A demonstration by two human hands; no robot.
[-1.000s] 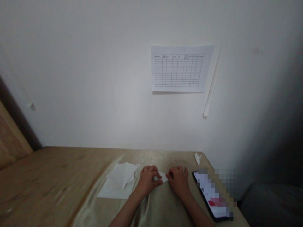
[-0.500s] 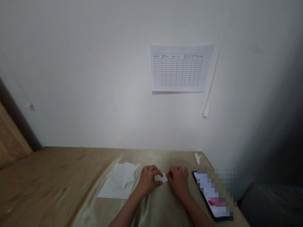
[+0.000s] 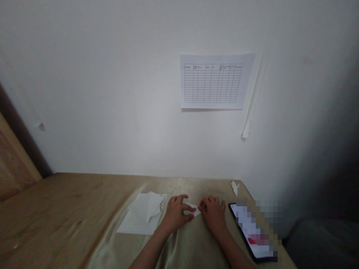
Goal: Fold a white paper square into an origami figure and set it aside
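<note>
A small piece of folded white paper [image 3: 197, 212] lies on the cloth-covered table between my hands. My left hand [image 3: 177, 213] rests at its left side, with thumb and index finger on the paper and the other fingers curved over the cloth. At the paper's right end, the bent fingers of my right hand [image 3: 213, 213] pinch its edge. The fingers cover part of the paper, so its full shape is hidden. Left of my left hand lies a stack of white paper sheets [image 3: 137, 223], topped by a folded sheet [image 3: 147, 203].
A phone [image 3: 254, 239], partly blurred out, lies right of my right hand near the table edge. Behind it sits a small white paper scrap [image 3: 235, 188]. On the wall ahead hangs a printed table sheet [image 3: 211, 105]. A wooden panel [image 3: 15, 164] stands at far left.
My left thumb and index finger have moved slightly right along the paper, and its other fingers have spread a little. A bit more of the paper shows. The view has shifted slightly.
</note>
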